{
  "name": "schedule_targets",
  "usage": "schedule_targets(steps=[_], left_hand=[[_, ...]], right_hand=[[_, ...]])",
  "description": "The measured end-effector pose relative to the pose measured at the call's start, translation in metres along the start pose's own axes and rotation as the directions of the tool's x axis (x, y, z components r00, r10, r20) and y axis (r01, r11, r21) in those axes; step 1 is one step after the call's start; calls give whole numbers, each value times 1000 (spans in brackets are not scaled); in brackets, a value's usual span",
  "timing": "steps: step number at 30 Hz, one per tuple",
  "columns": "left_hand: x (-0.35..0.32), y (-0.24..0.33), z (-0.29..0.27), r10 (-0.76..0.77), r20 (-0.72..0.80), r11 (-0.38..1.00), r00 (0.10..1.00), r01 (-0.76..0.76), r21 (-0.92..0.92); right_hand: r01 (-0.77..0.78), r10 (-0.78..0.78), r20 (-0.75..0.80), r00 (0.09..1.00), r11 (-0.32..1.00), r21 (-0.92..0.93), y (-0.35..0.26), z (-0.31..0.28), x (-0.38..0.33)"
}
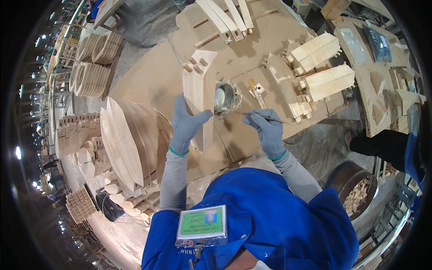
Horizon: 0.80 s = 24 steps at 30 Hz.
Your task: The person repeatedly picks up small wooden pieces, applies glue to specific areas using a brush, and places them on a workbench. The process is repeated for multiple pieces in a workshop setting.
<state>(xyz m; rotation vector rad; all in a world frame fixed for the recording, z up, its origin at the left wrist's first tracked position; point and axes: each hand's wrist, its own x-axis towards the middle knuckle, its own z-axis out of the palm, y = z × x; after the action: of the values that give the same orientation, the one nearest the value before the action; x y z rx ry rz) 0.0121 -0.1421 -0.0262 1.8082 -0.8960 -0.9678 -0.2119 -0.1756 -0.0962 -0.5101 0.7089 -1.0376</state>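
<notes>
My left hand (pixel 186 123), in a grey glove, grips a pale wooden piece (pixel 199 90) with round dowel pegs at its far end, holding it upright on the brown worktable (pixel 153 81). My right hand (pixel 267 128), also gloved, holds a thin stick or brush (pixel 263 117) that points left toward a small round glue tin (pixel 226 97) standing just right of the wooden piece. A small brush-like tool (pixel 257 91) lies on the table beyond the tin.
Finger-jointed wooden blocks (pixel 315 72) lie at the right of the table. Curved wooden panels (pixel 128 139) are stacked on edge at my left. More curved parts (pixel 96 49) sit far left. A round bin of wood offcuts (pixel 353 186) stands at lower right. Another person's dark shape (pixel 382 146) is at right.
</notes>
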Motion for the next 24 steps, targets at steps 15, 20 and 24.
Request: schedule_targets(steps=[15, 20, 24], left_hand=[[-98, 43, -15, 193, -85, 862, 978, -127, 491], [-123, 48, -9, 227, -60, 879, 972, -178, 443], [-130, 47, -1, 293, -87, 861, 952, -224, 456]], right_hand=[[629, -510, 512, 691, 774, -77, -97, 68, -7], [577, -363, 607, 707, 793, -197, -94, 65, -22], [597, -405, 586, 702, 784, -172, -97, 66, -21]])
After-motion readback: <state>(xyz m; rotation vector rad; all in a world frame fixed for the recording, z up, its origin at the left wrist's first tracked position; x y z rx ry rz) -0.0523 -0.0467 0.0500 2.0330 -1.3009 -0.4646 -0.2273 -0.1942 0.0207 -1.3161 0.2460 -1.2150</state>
